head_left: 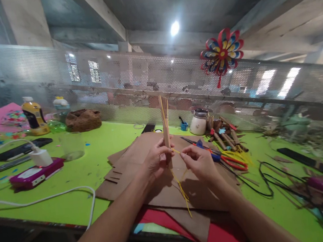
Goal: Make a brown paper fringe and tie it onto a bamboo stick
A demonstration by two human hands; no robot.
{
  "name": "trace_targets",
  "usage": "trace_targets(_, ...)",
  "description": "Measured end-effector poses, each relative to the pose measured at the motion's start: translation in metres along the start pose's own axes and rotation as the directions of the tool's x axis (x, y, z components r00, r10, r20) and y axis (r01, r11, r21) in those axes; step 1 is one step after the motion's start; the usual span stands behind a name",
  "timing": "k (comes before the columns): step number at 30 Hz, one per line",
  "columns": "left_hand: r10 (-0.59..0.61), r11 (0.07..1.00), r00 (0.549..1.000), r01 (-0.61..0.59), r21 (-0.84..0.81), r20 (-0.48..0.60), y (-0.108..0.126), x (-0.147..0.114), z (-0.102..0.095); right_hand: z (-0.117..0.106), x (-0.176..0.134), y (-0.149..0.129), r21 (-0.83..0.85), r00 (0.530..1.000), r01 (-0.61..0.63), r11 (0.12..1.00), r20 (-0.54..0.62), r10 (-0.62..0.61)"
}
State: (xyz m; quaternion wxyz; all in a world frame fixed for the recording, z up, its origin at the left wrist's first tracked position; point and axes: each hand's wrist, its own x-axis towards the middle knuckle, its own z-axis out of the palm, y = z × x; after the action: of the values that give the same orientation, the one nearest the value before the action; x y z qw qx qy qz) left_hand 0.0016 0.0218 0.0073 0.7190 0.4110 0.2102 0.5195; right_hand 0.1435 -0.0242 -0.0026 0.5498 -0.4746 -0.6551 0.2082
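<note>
My left hand (157, 159) is closed round an upright bundle of brown cardboard strips (166, 130), whose loose tips fan out slightly at the top. Yellow string (181, 184) runs at the bundle near those fingers and dangles below it over the cardboard. Just to the right, my right hand (197, 161) pinches a length of that string between thumb and fingertips, drawn out from the bundle. Beneath both hands lie stacked brown cardboard sheets (149, 147). Close to my right hand are orange-handled scissors (235, 163) and a blue-handled tool (215, 156).
On the green table (116, 131), a purple power strip (37, 174), clear cup (72, 147) and yellow bottle (35, 117) stand left. Behind are a white jar (199, 121) and rolled cardboard sticks (223, 137). A black cable (269, 194) winds at right; a perforated metal screen (146, 84) rises behind.
</note>
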Motion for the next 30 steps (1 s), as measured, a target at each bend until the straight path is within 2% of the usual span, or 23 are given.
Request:
trace_targets(7, -0.019, 1.000, 1.000, 0.019, 0.016, -0.006, 0.0010, -0.0022, 0.0020, -0.0005, -0.0013, -0.0048, -0.001, 1.000, -0.001, 1.000, 0.000, 0.001)
trace_targets(10, -0.018, 1.000, 1.000, 0.018, 0.015, -0.004, 0.0004, -0.0012, 0.0017, 0.0002, -0.0032, -0.0073, -0.029, 0.999, 0.043, 0.999, -0.003, -0.043)
trace_targets(13, 0.009, 1.000, 0.999, -0.009, -0.011, 0.038, 0.0001, -0.0006, 0.0003, 0.0014, -0.0050, -0.0079, -0.055, 0.995, 0.099, 0.994, -0.019, -0.100)
trace_targets(16, 0.034, 0.999, 0.996, -0.032, -0.025, 0.079, -0.0001, -0.0008, -0.0012, 0.0017, -0.0054, -0.0064, -0.065, 0.994, 0.103, 0.993, -0.027, -0.105)
trace_targets(25, -0.006, 1.000, 0.999, 0.006, -0.015, 0.047, -0.0013, -0.0008, -0.0007, -0.0001, -0.0045, -0.0059, 0.001, 0.999, 0.054, 0.999, 0.009, -0.054)
trace_targets(30, 0.011, 0.998, 0.999, -0.014, 0.067, 0.051, -0.0036, -0.0009, -0.0011, 0.0003, -0.0065, -0.0056, -0.035, 0.993, 0.115, 0.993, -0.005, -0.115)
